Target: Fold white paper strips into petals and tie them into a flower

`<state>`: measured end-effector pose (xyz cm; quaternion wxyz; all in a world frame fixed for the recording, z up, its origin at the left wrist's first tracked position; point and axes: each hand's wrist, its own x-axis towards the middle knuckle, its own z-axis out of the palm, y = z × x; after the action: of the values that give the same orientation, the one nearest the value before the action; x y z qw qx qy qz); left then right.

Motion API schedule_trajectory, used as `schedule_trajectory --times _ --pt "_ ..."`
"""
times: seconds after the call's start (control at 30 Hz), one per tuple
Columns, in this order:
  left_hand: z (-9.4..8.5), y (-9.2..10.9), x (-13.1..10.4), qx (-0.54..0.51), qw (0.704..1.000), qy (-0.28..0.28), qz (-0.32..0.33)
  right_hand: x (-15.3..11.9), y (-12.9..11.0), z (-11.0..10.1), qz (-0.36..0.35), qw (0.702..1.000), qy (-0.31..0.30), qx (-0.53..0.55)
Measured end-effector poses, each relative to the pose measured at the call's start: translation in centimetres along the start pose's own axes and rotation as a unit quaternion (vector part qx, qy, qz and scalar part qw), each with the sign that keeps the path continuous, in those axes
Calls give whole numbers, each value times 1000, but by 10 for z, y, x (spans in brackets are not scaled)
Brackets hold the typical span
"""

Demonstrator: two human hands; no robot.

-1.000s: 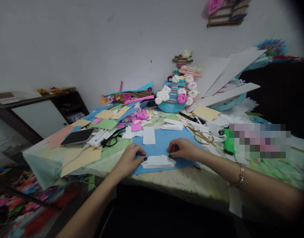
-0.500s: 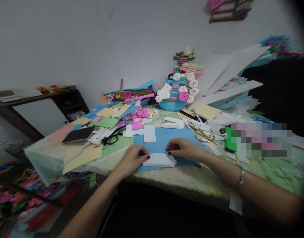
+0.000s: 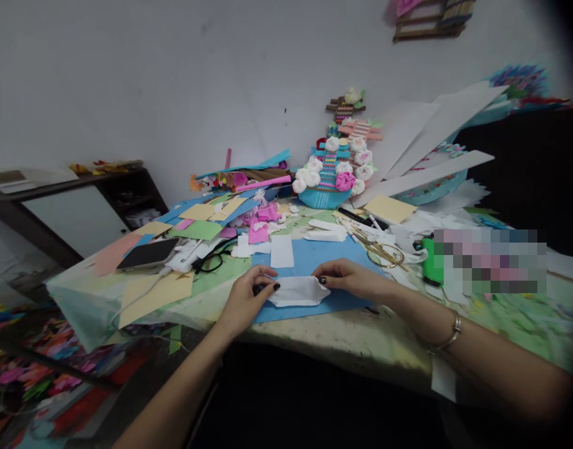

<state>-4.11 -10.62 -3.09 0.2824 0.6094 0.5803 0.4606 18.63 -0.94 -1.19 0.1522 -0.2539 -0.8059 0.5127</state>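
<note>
Paper strip (image 3: 299, 292), white & folded, was over rectangular blue paper sheet (image 3: 321, 252) (lifted or resting, couldn't tell), ends in narrow grip of L hand (image 3: 245, 298) & R hand (image 3: 350, 278); light, even pressure suited thin folds.

Kinda dim, flat grey light on the wall (image 3: 174, 81)
Wide-lens stretch at the edges, black vignetting far right, pixelated patch over the tabletop's (image 3: 529, 318) right side.
</note>
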Motion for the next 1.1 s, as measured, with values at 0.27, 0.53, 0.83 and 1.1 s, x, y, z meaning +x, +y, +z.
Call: schedule_trajectory --times 0.27,0.53,0.83,1.1 --pt "-5 2 1 38 999 -28 -10 2 4 2 -12 997 53 -62" --pt "-10 -1 3 55 997 -48 -2 0 1 3 -36 995 65 -60" --pt "-10 -2 2 44 998 -35 -5 -2 1 -2 -11 1000 0 -21" --pt "-10 -5 1 -1 999 -37 -8 0 6 -2 -6 999 14 45"
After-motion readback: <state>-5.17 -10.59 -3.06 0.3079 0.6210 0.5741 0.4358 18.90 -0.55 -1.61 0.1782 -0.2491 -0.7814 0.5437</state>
